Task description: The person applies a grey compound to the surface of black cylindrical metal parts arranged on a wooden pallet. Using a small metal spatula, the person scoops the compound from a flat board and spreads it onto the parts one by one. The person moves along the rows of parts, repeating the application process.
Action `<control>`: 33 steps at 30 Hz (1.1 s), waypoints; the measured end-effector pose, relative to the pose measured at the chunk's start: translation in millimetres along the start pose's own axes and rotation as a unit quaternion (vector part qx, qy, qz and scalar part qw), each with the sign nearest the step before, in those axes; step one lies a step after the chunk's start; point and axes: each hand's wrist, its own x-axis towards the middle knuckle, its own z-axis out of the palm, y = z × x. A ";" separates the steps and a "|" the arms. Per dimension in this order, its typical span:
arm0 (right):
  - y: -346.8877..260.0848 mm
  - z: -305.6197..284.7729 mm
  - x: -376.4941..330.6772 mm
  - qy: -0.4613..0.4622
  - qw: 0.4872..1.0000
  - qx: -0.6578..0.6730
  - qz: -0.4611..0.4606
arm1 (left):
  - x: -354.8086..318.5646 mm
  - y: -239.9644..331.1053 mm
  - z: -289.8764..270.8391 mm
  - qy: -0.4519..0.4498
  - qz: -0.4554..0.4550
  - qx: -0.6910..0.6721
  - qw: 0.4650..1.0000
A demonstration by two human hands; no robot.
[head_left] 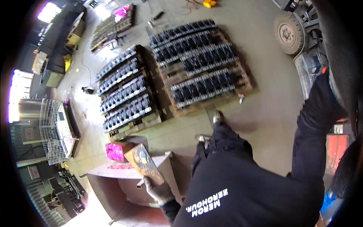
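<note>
At the grey sheet-metal surface (111, 172), my pale-gloved left hand (159, 191) has its fingers wrapped round one end of a flat, tan, rectangular piece (143, 162); slackening that one-ended hold could tip or drop it. My right hand's fingers I cannot tell

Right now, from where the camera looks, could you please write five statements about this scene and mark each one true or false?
1. The left hand wears a glove. True.
2. The left hand holds a wheel. False: it holds a brown rectangular piece.
3. Black parts stand in rows on wooden pallets. True.
4. The right sleeve is white. False: it is black.
5. The wire cage stands at the right side of the picture. False: it stands at the left side.
</note>
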 end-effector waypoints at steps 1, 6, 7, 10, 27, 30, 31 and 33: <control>6.5 -2.8 -3.2 0.013 1.000 -0.003 -0.005 | 6.5 0.3 -2.2 0.000 0.007 -0.015 1.000; 37.2 -29.2 -15.8 0.064 0.997 -0.040 0.010 | 5.3 -0.9 -11.4 -0.079 0.015 -0.003 0.997; 39.3 -26.8 -20.3 0.071 0.996 -0.045 0.018 | 7.5 -2.2 -8.3 -0.069 -0.002 -0.043 0.997; 40.5 -15.1 -26.5 0.081 0.995 -0.046 0.028 | 21.9 0.1 -58.2 -0.266 -0.138 -0.228 0.926; -15.9 45.2 6.1 0.043 0.999 -0.006 -0.022 | -2.4 16.8 -8.1 -0.037 -0.109 0.045 0.992; -41.3 64.3 20.6 -0.007 0.997 0.015 -0.073 | -12.2 18.5 -20.9 -0.020 -0.066 0.060 0.996; -50.1 72.7 22.1 -0.025 0.995 0.027 -0.094 | -10.0 19.8 -23.9 -0.028 -0.085 0.027 0.996; -64.6 79.9 22.5 -0.060 0.987 0.055 -0.137 | -13.9 16.0 -25.9 -0.033 -0.107 -0.033 0.993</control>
